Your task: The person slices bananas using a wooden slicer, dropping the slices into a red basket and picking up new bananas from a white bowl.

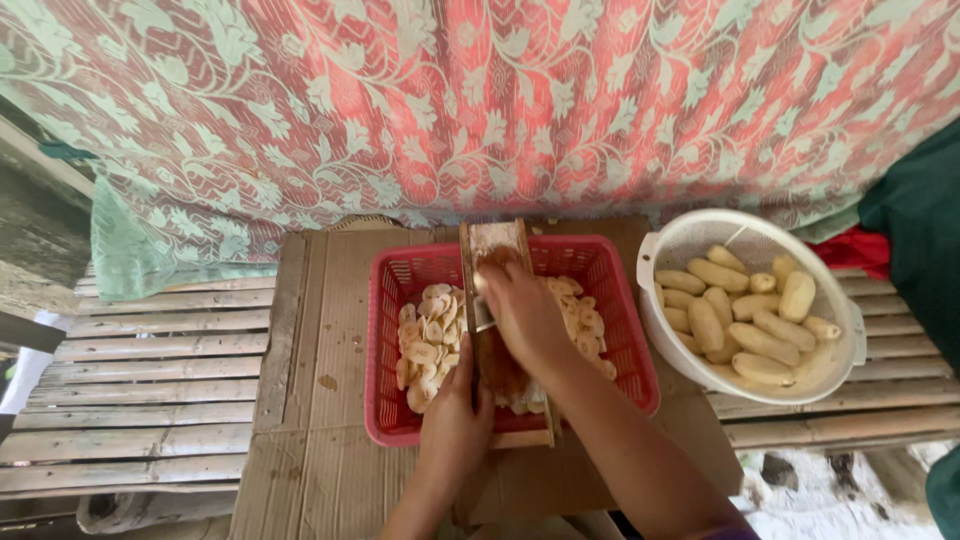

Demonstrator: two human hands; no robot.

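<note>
Slicing step, right in the middle of a stroke by the look of it. A wooden slicer board (497, 250) lies lengthwise across a red plastic basket (388, 290), and the right hand (522, 312) is pressed down on the board's upper half, fingers curled over something small. Most likely it is 1 peeled banana, but the piece itself is hidden under the palm, so I cannot tell for sure. The left hand (455, 415) is clamped on the near end of the board, steadying it against the basket rim. Under the board, pale round slices (428, 345) are heaped on the left side of the basket, with more showing on the right.

Just to the right stands a white colander (835, 300) holding peeled bananas (745, 310), well over 10 of them. Everything rests on flattened cardboard (315, 400) over a slatted bamboo platform (150, 380), with a red and green patterned cloth (480, 100) hanging behind.

I judge the next stroke needs steady downward pressure, fingertips clear of the blade.
</note>
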